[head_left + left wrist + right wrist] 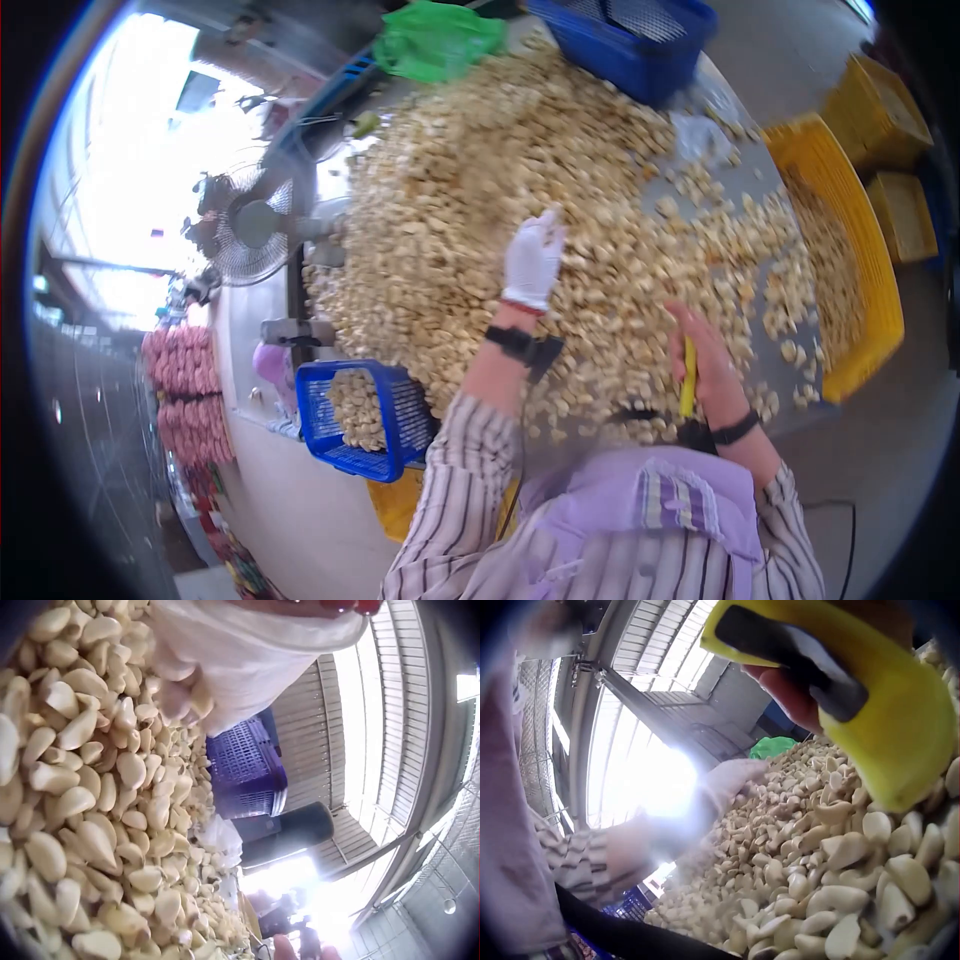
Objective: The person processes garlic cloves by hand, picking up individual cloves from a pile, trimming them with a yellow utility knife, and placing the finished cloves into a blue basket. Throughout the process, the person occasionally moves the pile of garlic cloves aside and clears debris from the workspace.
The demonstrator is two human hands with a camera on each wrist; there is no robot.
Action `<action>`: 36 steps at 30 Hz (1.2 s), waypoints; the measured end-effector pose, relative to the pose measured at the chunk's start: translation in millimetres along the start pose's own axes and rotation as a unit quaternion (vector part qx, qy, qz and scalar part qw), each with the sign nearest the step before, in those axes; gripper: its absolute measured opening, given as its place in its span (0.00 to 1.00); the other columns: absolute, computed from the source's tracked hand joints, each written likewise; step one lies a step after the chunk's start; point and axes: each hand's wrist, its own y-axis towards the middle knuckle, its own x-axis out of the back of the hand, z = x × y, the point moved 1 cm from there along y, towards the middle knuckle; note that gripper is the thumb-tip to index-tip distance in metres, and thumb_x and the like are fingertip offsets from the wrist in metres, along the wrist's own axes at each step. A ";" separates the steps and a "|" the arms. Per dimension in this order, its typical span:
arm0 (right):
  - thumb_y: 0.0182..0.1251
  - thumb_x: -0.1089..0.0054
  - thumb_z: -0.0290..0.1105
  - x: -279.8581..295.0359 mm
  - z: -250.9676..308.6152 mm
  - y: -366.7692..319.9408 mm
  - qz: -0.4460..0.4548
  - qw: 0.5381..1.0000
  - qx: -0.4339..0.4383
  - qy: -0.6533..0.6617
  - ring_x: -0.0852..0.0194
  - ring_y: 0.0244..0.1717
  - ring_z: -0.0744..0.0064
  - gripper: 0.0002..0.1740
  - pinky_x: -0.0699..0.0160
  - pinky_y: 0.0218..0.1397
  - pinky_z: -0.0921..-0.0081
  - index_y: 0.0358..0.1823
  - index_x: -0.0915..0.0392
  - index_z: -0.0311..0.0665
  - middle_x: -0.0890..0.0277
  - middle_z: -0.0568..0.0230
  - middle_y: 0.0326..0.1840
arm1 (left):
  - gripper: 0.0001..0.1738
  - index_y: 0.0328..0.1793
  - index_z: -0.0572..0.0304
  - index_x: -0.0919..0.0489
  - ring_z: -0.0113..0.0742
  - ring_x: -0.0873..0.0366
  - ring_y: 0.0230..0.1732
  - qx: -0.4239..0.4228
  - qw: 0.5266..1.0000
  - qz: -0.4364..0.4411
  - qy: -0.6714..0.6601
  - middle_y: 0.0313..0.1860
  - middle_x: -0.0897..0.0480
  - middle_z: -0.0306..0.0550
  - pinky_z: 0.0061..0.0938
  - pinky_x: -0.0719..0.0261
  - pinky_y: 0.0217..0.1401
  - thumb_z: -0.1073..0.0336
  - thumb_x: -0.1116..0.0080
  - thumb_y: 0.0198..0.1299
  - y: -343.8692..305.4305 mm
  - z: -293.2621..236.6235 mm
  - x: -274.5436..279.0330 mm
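A wide heap of peeled garlic cloves [450,200] covers the table. My left hand [535,260], in a white glove with bare fingertips, reaches over the middle of the heap. In the left wrist view, its fingertips [176,697] pinch a garlic clove [201,697] close over the pile. My right hand [708,365] is bare and grips a yellow-handled tool [688,378] near the table's front edge. Up close in the right wrist view, the yellow handle [900,712] has a black inset, and its working end is hidden.
A blue basket [385,420] holding cloves stands at left; another blue basket [640,60] is at the far edge beside a green plastic bag [437,40]. A yellow crate [880,330] with cloves stands at right. A fan [250,225] is beyond the table's left side.
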 end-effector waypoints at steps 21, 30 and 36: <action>0.64 0.56 0.27 -14.7 -25.0 9.6 0.045 0.970 0.144 -0.191 0.39 0.16 0.84 0.31 0.36 0.14 0.87 0.71 0.45 0.43 0.32 0.70 0.20 | 0.15 0.44 0.59 0.25 0.17 0.30 0.20 0.313 0.768 0.268 -0.490 0.29 0.21 0.36 0.12 0.34 0.21 0.57 0.37 0.58 -76.3 -26.4 1.1; 0.62 0.48 0.30 -43.3 -14.3 -19.4 0.177 0.957 0.094 -0.210 0.34 0.19 0.82 0.36 0.33 0.16 0.86 0.72 0.49 0.39 0.30 0.66 0.26 | 0.17 0.30 0.56 0.26 0.18 0.34 0.17 0.278 0.776 0.262 -0.502 0.19 0.27 0.31 0.13 0.41 0.18 0.52 0.36 0.56 -111.6 -73.1 13.0; 0.62 0.47 0.30 -42.7 -20.3 -28.5 0.175 0.930 0.144 -0.288 0.35 0.17 0.83 0.32 0.33 0.18 0.86 0.69 0.43 0.38 0.30 0.69 0.24 | 0.16 0.32 0.56 0.26 0.17 0.38 0.14 0.314 0.693 0.279 -0.585 0.18 0.31 0.30 0.14 0.46 0.15 0.52 0.41 0.60 -127.3 -73.3 24.2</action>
